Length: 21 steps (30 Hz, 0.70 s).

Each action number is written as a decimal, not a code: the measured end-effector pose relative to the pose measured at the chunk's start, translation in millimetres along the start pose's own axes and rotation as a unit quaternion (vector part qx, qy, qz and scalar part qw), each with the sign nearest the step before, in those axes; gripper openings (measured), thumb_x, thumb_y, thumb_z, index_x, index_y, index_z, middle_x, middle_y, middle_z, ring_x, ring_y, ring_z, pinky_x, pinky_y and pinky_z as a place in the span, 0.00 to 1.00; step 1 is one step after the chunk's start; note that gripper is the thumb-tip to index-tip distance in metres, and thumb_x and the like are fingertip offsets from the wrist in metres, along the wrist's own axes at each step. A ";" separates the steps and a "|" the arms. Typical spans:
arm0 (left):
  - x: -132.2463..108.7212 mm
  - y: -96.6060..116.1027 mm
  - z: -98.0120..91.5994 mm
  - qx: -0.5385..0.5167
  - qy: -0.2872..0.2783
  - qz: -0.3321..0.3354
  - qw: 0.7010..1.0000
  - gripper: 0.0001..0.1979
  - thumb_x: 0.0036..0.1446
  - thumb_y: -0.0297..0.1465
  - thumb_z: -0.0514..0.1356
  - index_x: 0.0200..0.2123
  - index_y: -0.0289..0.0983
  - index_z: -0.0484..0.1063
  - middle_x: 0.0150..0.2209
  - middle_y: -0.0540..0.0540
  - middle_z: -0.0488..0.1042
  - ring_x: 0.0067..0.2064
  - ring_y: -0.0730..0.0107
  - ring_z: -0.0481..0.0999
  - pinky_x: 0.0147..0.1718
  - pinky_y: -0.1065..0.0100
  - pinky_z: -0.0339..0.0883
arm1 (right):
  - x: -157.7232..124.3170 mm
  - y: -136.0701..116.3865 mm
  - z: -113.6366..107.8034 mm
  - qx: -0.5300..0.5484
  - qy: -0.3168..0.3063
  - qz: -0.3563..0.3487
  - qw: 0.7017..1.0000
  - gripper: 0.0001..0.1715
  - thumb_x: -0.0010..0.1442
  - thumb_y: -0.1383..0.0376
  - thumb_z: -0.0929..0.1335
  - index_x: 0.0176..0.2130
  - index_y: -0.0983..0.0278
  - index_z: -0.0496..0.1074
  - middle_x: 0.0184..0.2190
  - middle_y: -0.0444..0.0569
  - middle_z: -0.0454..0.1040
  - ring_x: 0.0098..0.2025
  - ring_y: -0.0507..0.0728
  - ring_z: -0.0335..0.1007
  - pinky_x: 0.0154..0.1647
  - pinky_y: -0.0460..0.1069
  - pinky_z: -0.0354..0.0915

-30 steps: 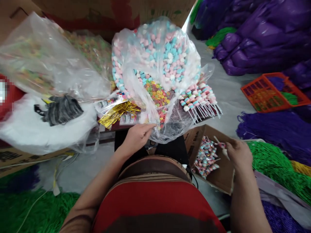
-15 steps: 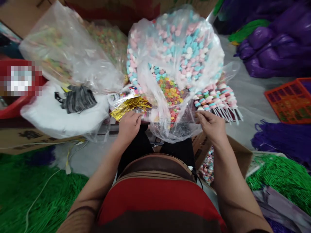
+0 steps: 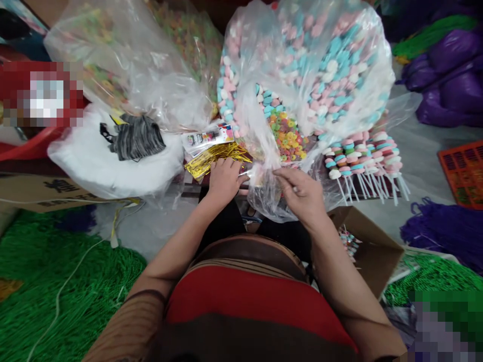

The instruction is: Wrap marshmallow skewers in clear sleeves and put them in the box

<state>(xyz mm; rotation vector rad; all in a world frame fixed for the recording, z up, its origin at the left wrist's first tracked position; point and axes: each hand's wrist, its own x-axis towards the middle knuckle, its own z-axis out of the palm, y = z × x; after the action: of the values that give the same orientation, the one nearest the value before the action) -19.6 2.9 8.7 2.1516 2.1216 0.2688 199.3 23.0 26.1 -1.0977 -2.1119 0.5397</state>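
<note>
My left hand [image 3: 225, 182] is bent over the near end of a bundle of gold twist ties [image 3: 204, 165]. Its fingers curl down and the thumb points right beside some clear wrapping; what they grip is hidden. To its right, the thumb and forefinger of my right hand [image 3: 302, 193] are pinched together in front of a clear plastic bag [image 3: 264, 146], and the item between them is too small to make out. Colourful ring candies [image 3: 289, 138] lie within the bag's opening. Pink, blue and white marshmallow candies [image 3: 332, 75] fill the large bag behind.
Candy skewers [image 3: 362, 153] on white sticks lie at the right. A printed packet [image 3: 207, 138] rests behind the ties. Left of it, a grey knitted glove [image 3: 138, 138] sits on a white bag [image 3: 83, 166]. An open carton [image 3: 377, 256] stands below my right forearm.
My right hand has come left from beside the skewers to the front of the plastic bag, closer to my left hand. My left hand has shifted onto the gold ties. The view has turned slightly.
</note>
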 end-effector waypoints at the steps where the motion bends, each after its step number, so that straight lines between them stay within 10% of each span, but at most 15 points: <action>1: 1.2 1.5 1.5 0.001 -0.002 -0.006 1.000 0.15 0.65 0.40 0.62 0.48 0.36 0.77 0.48 0.35 0.78 0.52 0.46 0.72 0.48 0.52 0.60 | 3.5 -5.5 7.5 -0.009 -0.028 -0.044 0.999 0.16 0.69 0.65 0.64 0.48 0.60 0.81 0.49 0.52 0.85 0.51 0.59 0.81 0.56 0.56 0.73; 7: 10.3 -0.2 3.1 -0.008 -0.012 -0.005 1.000 0.12 0.69 0.32 0.54 0.44 0.37 0.77 0.47 0.37 0.80 0.50 0.49 0.73 0.47 0.53 0.60 | 17.4 -11.7 36.4 -0.132 -0.186 -0.050 0.972 0.18 0.71 0.66 0.62 0.47 0.62 0.81 0.50 0.54 0.84 0.46 0.61 0.78 0.50 0.56 0.69; 21: 18.9 -12.2 -4.6 -0.111 -0.015 -0.059 0.992 0.13 0.69 0.31 0.53 0.33 0.38 0.75 0.39 0.41 0.80 0.43 0.58 0.76 0.41 0.61 0.61 | 24.3 9.1 39.1 -0.085 -0.085 0.086 0.989 0.18 0.69 0.64 0.63 0.49 0.62 0.81 0.46 0.54 0.85 0.48 0.63 0.80 0.51 0.55 0.71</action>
<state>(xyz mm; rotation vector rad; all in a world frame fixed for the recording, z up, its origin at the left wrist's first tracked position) -32.3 21.7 11.6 1.8890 2.0817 0.4360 165.7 46.4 3.2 -1.3828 -2.2563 0.5586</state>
